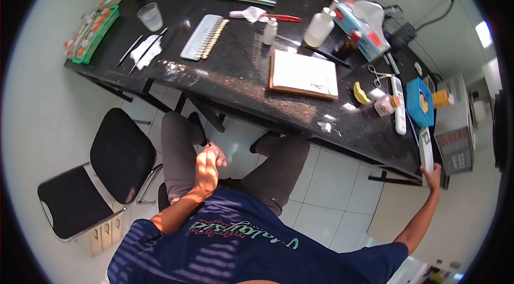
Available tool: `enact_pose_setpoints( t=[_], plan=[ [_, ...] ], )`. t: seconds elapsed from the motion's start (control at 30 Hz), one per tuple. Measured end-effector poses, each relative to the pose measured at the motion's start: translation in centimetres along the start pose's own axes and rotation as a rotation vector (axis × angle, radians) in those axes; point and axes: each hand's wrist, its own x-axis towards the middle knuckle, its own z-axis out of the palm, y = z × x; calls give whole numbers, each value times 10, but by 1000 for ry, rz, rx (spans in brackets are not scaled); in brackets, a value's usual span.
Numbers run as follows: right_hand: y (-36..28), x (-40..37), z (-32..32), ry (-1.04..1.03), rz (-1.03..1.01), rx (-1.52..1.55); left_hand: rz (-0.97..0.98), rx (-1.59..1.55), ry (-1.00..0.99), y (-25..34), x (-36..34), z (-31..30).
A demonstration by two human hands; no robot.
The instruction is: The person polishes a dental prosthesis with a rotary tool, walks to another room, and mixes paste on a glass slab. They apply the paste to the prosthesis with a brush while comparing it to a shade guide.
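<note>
Out at the right end of the black table, my right hand (432, 176) is closed around the lower end of a long white box (426, 150) with a dark green mark. Beside that box are a blue basket (420, 103) and a white remote control (398, 106). My left hand (208, 166) is above my lap, well below the table edge. Its fingers are curled in, and whatever they may hold is hidden. Nearer the middle of the table lie a white slab in a wooden frame (304, 74), a yellow dental piece (361, 93) and a small capped bottle (386, 105).
A tooth shade guide (205, 38), a plastic cup (150, 17) and a green basket (96, 35) stand on the left. Scissor-like forceps (379, 76) and a tissue box (362, 29) are at the right. A grey machine with keypad (455, 129) borders the table; a black chair (120, 150) stands left.
</note>
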Motion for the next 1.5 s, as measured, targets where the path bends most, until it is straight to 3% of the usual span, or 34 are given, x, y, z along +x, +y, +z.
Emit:
enact_pose_setpoints(
  t=[0.07, 0.2, 0.27, 0.4, 0.53, 0.6, 0.67, 0.73, 0.83, 0.87, 0.93, 0.97, 1.0, 1.2, 1.3, 1.47, 1.5],
  plan=[
    [-21, -13, -6, -26, 102, -64, -27, 81, -5, 12, -3, 2],
    [-5, -30, 22, 196, 23, -75, 115, 185, -10, 23, -2, -2],
    [-11, -51, 24, 210, 127, 112, 212, 204, -13, 31, 6, -6],
    [-32, -109, 18, 393, 282, 170, 352, 181, 29, 41, 25, -27],
    [-82, -160, -12, 463, 198, 503, 446, 156, 100, 56, 46, -47],
    [-164, -190, -38, 407, -83, 777, 464, 143, 153, 68, 60, -55],
    [-233, -209, -54, 374, -255, 670, 536, 179, 171, 80, 70, -61],
    [-329, -229, -69, 314, -560, 603, 557, 162, 159, 90, 80, -66],
    [-470, -273, -76, 101, -760, 617, 665, -19, 195, 115, 84, -60],
    [-498, -275, -67, 124, -915, 519, 669, -24, 193, 120, 84, -63],
    [-563, -299, -64, 0, -1001, 400, 762, -56, 245, 127, 88, -70],
    [-581, -300, -45, 207, -1145, 195, 751, -56, 265, 128, 88, -76],
    [-603, -305, -38, 47, -1101, 234, 760, -64, 267, 130, 88, -80],
    [-673, -299, -8, -2, -1150, 107, 519, 26, 235, 124, 95, -92],
    [-686, -291, 0, -133, -1100, 154, 606, 108, 230, 112, 111, -94],
    [-683, -288, 15, 10, -1141, 138, 663, 259, 345, 114, 131, -88],
    [-679, -292, 14, 131, -1130, 139, 633, 272, 359, 113, 135, -90]
  ],
)
